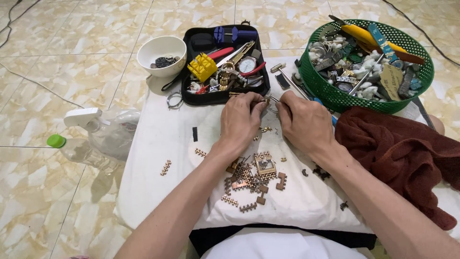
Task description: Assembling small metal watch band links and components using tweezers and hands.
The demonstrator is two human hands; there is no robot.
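— As the two meet at frame centre, what do they grip?
— Left hand (239,122) and right hand (304,122) both pinch a small metal piece (268,101), lying crosswise between their fingertips.
— Containers?
— Above, black tray (191,96) with tools, watches; upper right, green basket (335,98) of parts; white bowl (160,50) upper left.

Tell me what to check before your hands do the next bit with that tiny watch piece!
1. Both hands meet on the small gold piece: left hand, right hand. Ok.
2. Grip firm: cannot tell, the fingers hide it.
3. Loose gold band links lie on the white cloth, near its front edge but not over it. Ok.
4. Square gold watch case rests between the forearms. Ok.
5. Black tool tray and green basket within reach. Ok.
6. Spray bottle lies on the floor beside the cloth. Ok.
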